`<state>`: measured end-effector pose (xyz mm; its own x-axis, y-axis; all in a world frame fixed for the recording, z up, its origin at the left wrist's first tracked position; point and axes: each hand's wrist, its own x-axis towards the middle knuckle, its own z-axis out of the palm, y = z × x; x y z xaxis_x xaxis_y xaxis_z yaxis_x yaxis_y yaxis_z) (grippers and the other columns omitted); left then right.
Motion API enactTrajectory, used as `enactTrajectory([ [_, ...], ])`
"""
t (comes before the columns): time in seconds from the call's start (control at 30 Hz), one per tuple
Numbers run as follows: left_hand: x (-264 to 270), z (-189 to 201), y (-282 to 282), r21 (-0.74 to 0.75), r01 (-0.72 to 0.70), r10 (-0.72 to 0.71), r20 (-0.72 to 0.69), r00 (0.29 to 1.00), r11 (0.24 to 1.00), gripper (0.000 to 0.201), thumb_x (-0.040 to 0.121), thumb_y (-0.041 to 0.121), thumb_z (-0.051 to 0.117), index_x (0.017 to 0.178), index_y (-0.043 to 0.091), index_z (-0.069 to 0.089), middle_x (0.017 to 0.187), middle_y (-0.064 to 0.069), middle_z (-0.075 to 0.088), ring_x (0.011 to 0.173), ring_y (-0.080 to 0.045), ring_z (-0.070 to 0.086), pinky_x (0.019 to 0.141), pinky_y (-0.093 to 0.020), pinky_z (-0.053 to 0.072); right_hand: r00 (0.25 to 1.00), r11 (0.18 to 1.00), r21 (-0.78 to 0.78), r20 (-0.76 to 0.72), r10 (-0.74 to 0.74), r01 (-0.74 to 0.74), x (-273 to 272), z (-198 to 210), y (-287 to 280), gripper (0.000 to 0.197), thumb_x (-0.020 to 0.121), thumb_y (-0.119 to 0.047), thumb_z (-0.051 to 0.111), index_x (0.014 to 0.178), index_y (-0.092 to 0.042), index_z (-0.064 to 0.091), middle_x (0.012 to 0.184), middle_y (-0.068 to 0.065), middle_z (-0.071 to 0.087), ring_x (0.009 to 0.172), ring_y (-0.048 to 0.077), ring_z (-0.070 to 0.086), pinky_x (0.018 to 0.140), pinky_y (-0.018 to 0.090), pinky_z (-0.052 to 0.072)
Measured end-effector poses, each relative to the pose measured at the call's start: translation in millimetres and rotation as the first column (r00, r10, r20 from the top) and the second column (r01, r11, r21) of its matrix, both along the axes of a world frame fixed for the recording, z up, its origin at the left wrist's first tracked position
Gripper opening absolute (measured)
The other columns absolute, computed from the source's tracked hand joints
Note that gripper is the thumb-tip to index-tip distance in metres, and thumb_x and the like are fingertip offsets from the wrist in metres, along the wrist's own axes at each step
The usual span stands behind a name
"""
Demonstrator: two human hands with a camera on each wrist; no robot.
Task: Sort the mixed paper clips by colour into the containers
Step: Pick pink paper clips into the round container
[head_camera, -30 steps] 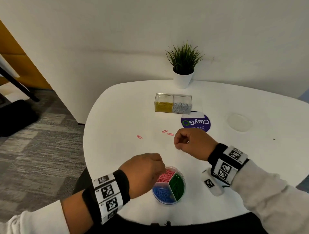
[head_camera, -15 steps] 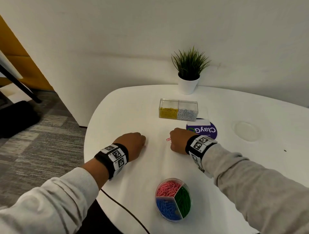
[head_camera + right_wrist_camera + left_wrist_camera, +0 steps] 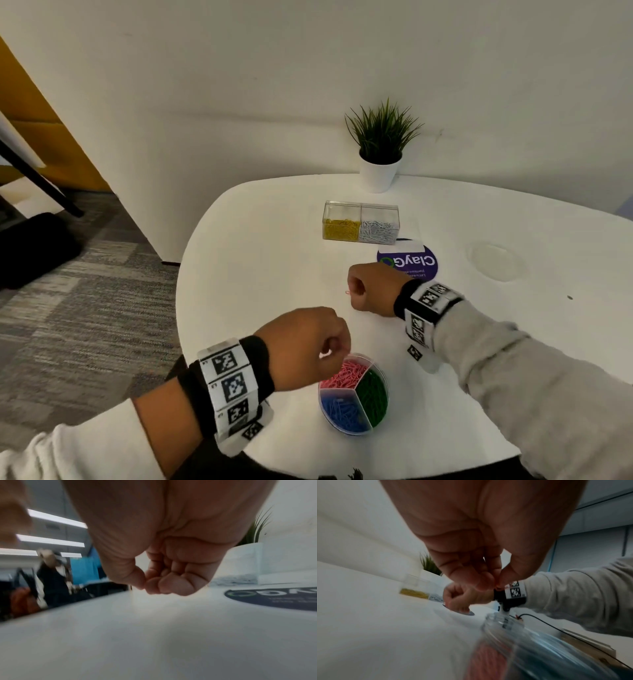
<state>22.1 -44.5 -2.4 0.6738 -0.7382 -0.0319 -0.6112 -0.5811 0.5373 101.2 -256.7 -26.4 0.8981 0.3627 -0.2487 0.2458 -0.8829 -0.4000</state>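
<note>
My left hand point(image 3: 329, 350) hovers over the pink section point(image 3: 346, 375) of the round three-part container point(image 3: 352, 432), which also has green and blue sections. In the left wrist view its thumb and fingertip point(image 3: 496, 585) pinch a small pink clip point(image 3: 497, 586). My right hand point(image 3: 354, 293) is curled low over the table beside the purple sticker. The end of a pink paper clip point(image 3: 348, 293) pokes out at its pinched fingertips point(image 3: 145, 586). A clear two-part box point(image 3: 361, 207) farther back holds yellow clips point(image 3: 340, 229) and white clips point(image 3: 378, 232).
A potted plant point(image 3: 380, 154) stands at the back by the wall. A purple round sticker point(image 3: 409, 262) lies right of my right hand, and a clear round lid point(image 3: 496, 260) farther right. The table's left edge point(image 3: 180, 308) drops to carpet.
My left hand has left the table's left side and come back toward me over the pink section, pinching a clip. My right hand has stayed by the sticker, still curled.
</note>
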Motion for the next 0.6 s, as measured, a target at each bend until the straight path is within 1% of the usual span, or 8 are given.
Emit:
enactTrajectory([
  [0.1,-9.2,-11.6,-0.4,0.076,-0.016,0.014,0.023,1.0,0.997,0.013,0.093,0.032,0.06,0.1,0.029,0.07,0.094,0.012,0.061,0.081,-0.005,0.058,0.076,-0.025,0.049,0.999,0.968,0.251,0.034,0.011,-0.019,-42.6,20.4,-9.2,0.007,0.085,-0.025,0.069,0.087,-0.027,0.062,0.078,-0.01,0.065,0.067,0.002,0.057,0.063,0.014,0.043],
  [0.17,-7.0,-14.5,6.4,0.049,-0.11,0.111,-0.007,0.994,0.993,0.01,0.092,0.029,0.062,0.098,0.03,0.07,0.09,0.015,0.06,0.08,-0.003,0.057,0.077,-0.023,0.048,0.999,0.951,0.306,0.014,0.044,-0.046,-69.7,31.2,-12.4,0.005,0.085,-0.026,0.072,0.088,-0.028,0.067,0.078,-0.013,0.068,0.068,0.001,0.059,0.064,0.011,0.045],
  [0.3,-0.3,-15.9,23.3,0.18,-0.246,0.27,-0.126,0.955,0.952,0.004,0.093,0.036,0.059,0.09,0.037,0.061,0.085,0.018,0.063,0.08,0.0,0.058,0.077,-0.022,0.048,0.984,0.974,0.143,0.048,0.172,-0.178,-96.7,27.3,-5.7,0.016,0.091,-0.037,0.066,0.104,-0.031,0.073,0.095,-0.015,0.072,0.074,-0.001,0.058,0.071,0.012,0.042],
  [0.37,-2.7,-14.4,22.4,0.204,-0.25,0.292,-0.214,0.932,0.947,0.013,0.095,0.045,0.055,0.097,0.036,0.063,0.087,0.018,0.065,0.081,0.001,0.06,0.077,-0.022,0.05,0.976,0.971,0.113,0.068,0.206,-0.212,-99.7,24.1,-5.4,0.021,0.093,-0.038,0.063,0.108,-0.03,0.073,0.101,-0.014,0.072,0.075,-0.002,0.056,0.071,0.011,0.04],
  [0.43,-8.5,-10.9,19.8,0.166,-0.251,0.294,-0.331,0.897,0.954,0.037,0.087,0.062,0.058,0.114,0.037,0.061,0.097,0.019,0.064,0.088,0.001,0.061,0.08,-0.02,0.051,0.985,0.971,0.176,0.091,0.149,-0.163,-94.1,22.3,-14.1,0.02,0.093,-0.037,0.064,0.107,-0.029,0.074,0.101,-0.014,0.072,0.079,0.0,0.06,0.076,0.013,0.046],
  [0.5,-14.8,-7.0,17.8,0.158,-0.188,0.237,-0.411,0.88,0.969,0.082,0.065,0.079,0.068,0.134,0.041,0.047,0.115,0.023,0.056,0.099,0.004,0.057,0.087,-0.02,0.05,0.989,0.978,0.206,0.145,-0.019,-0.012,-73.1,9.5,-40.5,0.018,0.092,-0.032,0.065,0.108,-0.027,0.073,0.103,-0.012,0.07,0.085,0.001,0.06,0.084,0.022,0.049],
  [0.53,-18.0,-5.9,16.7,0.183,-0.133,0.199,-0.418,0.886,0.974,0.103,0.054,0.081,0.073,0.142,0.043,0.036,0.123,0.026,0.049,0.106,0.006,0.053,0.092,-0.02,0.048,0.977,0.982,0.165,0.176,-0.121,0.092,-56.4,0.1,-60.4,0.023,0.092,-0.031,0.065,0.113,-0.025,0.07,0.11,-0.009,0.067,0.092,0.004,0.059,0.091,0.027,0.048],
  [0.6,-23.9,-5.1,11.1,0.253,-0.021,0.116,-0.367,0.923,0.967,0.126,0.045,0.079,0.079,0.15,0.044,0.018,0.137,0.027,0.036,0.12,0.006,0.044,0.104,-0.022,0.041,0.93,0.942,-0.046,0.18,-0.321,0.333,-21.2,-15.9,-108.7,0.052,0.089,-0.038,0.066,0.137,-0.024,0.051,0.139,0.002,0.049,0.122,0.018,0.048,0.107,0.036,0.039],
])
